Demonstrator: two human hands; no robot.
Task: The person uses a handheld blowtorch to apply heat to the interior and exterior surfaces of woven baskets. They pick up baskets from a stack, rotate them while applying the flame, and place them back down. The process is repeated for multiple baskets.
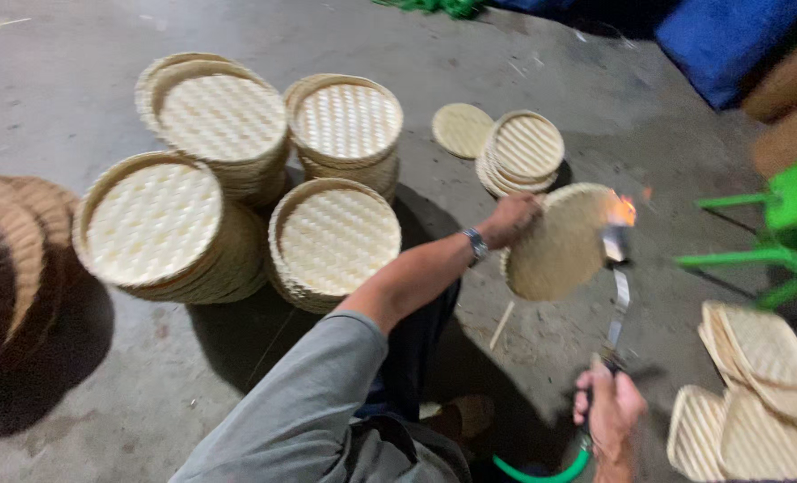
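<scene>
The person is singeing a woven tray (559, 243), judging by the flame (624, 211) licking its right rim. The left hand (509, 220), arm reaching forward, is gripping the tray's upper edge, tilting it above the floor (541, 54). The right hand (609, 413) is wrapping closed around the torch (619, 300), pointing up. Turning the rim along next needs steady spacing.
</scene>
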